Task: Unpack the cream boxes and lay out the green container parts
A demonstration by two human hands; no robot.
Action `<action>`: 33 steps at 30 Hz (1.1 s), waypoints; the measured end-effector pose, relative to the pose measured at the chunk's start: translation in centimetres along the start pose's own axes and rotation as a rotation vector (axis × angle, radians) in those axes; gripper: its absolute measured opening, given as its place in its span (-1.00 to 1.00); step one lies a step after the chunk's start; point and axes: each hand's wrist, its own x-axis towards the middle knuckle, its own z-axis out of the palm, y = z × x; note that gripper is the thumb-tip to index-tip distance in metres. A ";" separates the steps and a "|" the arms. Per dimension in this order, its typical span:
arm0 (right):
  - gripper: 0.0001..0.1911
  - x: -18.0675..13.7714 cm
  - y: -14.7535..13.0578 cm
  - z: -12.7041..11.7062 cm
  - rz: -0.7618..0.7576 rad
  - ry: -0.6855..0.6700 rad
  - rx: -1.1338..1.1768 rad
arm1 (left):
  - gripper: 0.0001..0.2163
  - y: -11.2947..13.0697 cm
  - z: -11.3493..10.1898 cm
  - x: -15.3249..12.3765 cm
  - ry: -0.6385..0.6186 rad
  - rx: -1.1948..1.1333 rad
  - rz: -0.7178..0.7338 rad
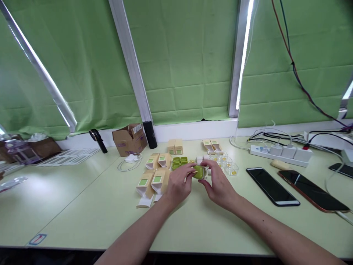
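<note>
Both my hands meet above the table around a small green case [198,172] with a clear plastic part at its right side. My right hand [220,187] grips the case between thumb and fingers. At its left edge, my left hand [179,183] is closed in a pinch; a tiny pale-yellow bit shows at the fingertips, too small to name. Just behind are several green cases [179,162] in a group, and clear plastic cups [230,167] with yellow bits in them. Opened cardboard boxes with green labels [145,183] stand beside my left hand.
Further back stand more small boxes [175,146], a brown carton [129,140] and a black cylinder [149,134]. A white charger with cable [131,158] lies left. Two phones [271,186] [313,189] and a power strip [281,154] with cables occupy the right side.
</note>
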 end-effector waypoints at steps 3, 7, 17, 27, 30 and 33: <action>-0.49 -0.1 0.1 0.1 0.033 0.000 0.009 | -0.89 0.3 -0.1 0.4 0.010 -0.047 -0.132; -0.48 -0.1 0.4 0.2 0.044 0.009 0.002 | -0.94 0.5 -0.1 0.8 -0.001 -0.111 -0.201; -0.47 -0.3 0.7 0.4 0.060 -0.036 0.017 | -0.89 0.1 0.1 0.6 -0.102 -0.055 -0.222; -0.45 -0.3 1.2 0.6 0.101 -0.034 0.026 | -0.91 0.0 0.0 0.2 -0.044 -0.113 -0.358; -0.43 -0.2 1.3 0.3 0.111 -0.020 0.030 | -0.90 -0.2 -0.2 0.4 0.077 -0.232 -0.497; -0.45 0.0 1.1 0.0 0.092 -0.003 0.019 | -0.82 -0.8 -0.1 0.7 0.199 -0.356 -0.642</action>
